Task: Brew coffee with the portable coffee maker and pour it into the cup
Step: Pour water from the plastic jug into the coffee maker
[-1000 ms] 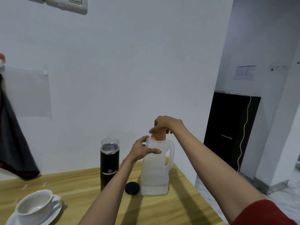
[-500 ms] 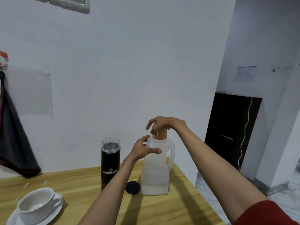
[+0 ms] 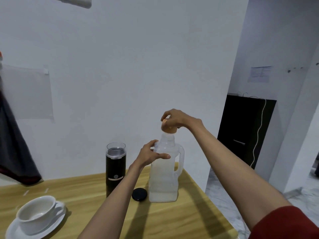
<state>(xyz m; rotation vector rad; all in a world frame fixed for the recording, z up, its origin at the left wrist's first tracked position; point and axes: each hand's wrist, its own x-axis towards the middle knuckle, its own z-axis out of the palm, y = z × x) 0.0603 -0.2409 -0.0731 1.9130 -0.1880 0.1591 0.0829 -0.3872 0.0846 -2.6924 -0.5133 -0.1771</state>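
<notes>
The orange cap [image 3: 168, 129], pinched in my right hand [image 3: 177, 118], has risen tilted off the neck of the plastic jug [image 3: 164, 178] gripped by my left hand [image 3: 150, 156], so I judge filling the open portable coffee maker [image 3: 115, 169] beside it comes next.

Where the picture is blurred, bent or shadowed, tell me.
Head view: the cup and the dark cloth near the left edge are smeared; the jug at centre is fairly sharp; wall edges at right lean from the wide lens; both arms cast soft shadows on the table; light is dim, no glare.
</notes>
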